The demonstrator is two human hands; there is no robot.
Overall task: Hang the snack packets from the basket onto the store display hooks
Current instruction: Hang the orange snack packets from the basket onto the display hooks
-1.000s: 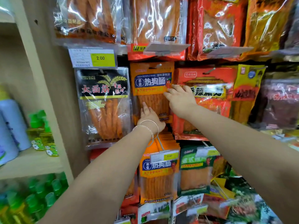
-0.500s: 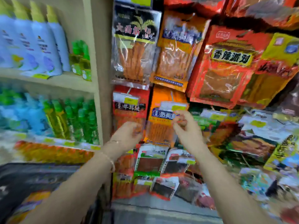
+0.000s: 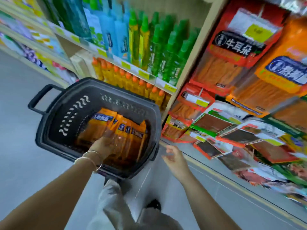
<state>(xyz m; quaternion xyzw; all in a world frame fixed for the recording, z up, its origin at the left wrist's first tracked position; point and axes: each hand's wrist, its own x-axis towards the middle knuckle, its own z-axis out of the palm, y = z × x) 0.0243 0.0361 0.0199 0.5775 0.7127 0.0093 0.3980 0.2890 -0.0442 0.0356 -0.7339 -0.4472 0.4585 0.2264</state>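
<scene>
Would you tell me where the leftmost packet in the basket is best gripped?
On the leftmost packet, probably pinch the header edge above its blue label, coming down into the open basket: the packets lean overlapped, leaving only that end free.

Packets (image 3: 123,128) in basket (image 3: 69,103), shelves (image 3: 141,74) behind, display (image 3: 232,67) seemingly right
</scene>
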